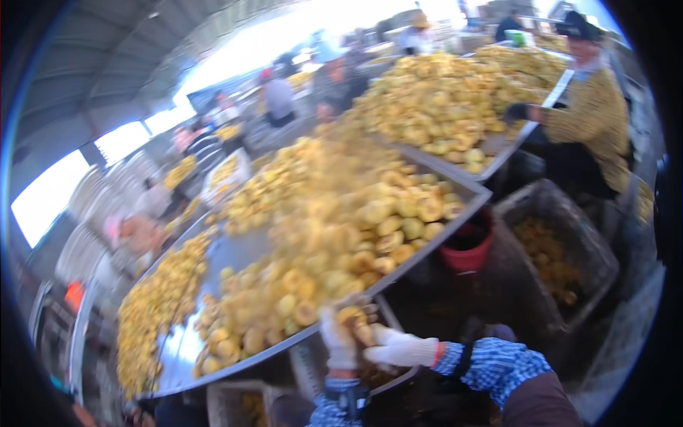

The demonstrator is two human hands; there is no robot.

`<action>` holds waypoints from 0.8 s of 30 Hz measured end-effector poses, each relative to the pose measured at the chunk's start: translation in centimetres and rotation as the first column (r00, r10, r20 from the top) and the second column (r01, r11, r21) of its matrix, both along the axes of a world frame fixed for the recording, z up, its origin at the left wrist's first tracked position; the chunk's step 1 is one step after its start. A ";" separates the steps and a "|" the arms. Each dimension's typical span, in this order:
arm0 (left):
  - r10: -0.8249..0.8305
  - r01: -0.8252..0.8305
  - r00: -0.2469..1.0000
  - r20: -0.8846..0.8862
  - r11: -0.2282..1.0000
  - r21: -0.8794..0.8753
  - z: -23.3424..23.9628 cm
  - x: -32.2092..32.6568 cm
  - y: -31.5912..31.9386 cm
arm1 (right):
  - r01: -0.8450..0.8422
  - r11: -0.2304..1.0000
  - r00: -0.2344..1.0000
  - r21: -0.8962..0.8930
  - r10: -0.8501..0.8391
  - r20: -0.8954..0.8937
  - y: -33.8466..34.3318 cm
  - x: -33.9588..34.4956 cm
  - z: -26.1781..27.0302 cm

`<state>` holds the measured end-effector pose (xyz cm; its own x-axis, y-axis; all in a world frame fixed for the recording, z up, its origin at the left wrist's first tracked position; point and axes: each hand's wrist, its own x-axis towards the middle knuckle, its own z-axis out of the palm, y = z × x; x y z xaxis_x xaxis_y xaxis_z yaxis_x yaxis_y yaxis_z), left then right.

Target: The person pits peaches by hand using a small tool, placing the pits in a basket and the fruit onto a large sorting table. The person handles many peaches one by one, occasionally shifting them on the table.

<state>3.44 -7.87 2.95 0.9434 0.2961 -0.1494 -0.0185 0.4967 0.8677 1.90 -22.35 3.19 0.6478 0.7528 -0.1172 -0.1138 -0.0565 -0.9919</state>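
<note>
My left hand (339,339), in a white knit glove with a blue checked sleeve, is raised at the near edge of a metal table (243,368). Its fingers are around a halved yellow fruit (352,316) with a brown centre. My right hand (397,346), gloved the same way, meets it from the right, its fingertips at a fruit piece (364,334); whether it grips that piece or a tool is blurred. Below both hands is a crate (392,384) with fruit pieces in it. Just beyond them lies a large heap of halved yellow fruit (320,256) on the table.
A red bucket (467,253) and a grey crate (603,267) with fruit scraps stand at the right. Another crate (219,400) is at the lower left. A co-worker (592,117) sits by a second heaped table (557,88); several other people work farther back.
</note>
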 end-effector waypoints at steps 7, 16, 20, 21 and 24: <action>0.064 -0.071 0.997 0.039 0.976 0.207 -1.6 -0.7 1.6 | -0.022 1.000 0.987 0.007 0.021 0.159 3.6 1.0 -6.5; -0.119 0.145 0.983 -0.137 0.969 0.200 -1.2 0.0 0.1 | 0.097 0.995 0.939 -0.031 -0.081 0.334 0.7 0.2 -5.4; -0.050 0.074 0.991 -0.125 0.979 0.189 -4.3 1.0 1.6 | -0.136 0.989 0.990 0.052 0.138 -0.042 -0.7 0.3 -2.9; -0.057 0.080 0.991 -0.125 0.979 0.188 -4.0 1.0 1.1 | -0.129 0.990 0.990 0.051 0.131 -0.043 -0.9 0.3 -2.7; -0.055 0.072 0.996 -0.066 0.958 0.278 -2.9 0.4 -0.1 | -0.120 0.991 0.988 0.066 0.126 -0.086 -1.1 0.2 -3.1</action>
